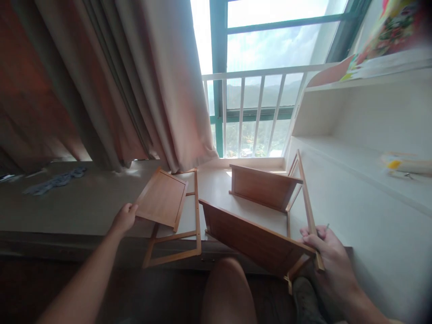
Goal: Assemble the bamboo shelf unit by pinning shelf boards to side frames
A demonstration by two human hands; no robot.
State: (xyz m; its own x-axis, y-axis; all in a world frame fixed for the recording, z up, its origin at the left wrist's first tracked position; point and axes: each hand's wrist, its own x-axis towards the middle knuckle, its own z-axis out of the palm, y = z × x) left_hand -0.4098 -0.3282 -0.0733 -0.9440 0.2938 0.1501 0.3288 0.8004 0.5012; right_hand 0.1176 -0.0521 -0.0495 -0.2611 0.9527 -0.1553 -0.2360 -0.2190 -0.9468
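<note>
My left hand [126,218] is closed on the left edge of a wooden panel [164,198], held tilted. That panel lies partly over an open wooden frame [199,225] on the ledge. My right hand [326,249] wraps round the bar of another wooden side frame [306,202]. A small thin metal tip [328,226] pokes out by its fingers; what it belongs to is hidden. Two wooden panels, a long front board [249,234] and a shorter board [261,186] behind it, stand on edge and meet this side frame.
Everything rests on or over a pale window ledge [111,202] with a front edge. A cloth [56,181] lies at left under curtains [162,81]. White railings [259,103] guard the window. White shelving [364,166] is at right. My knee [229,292] is below.
</note>
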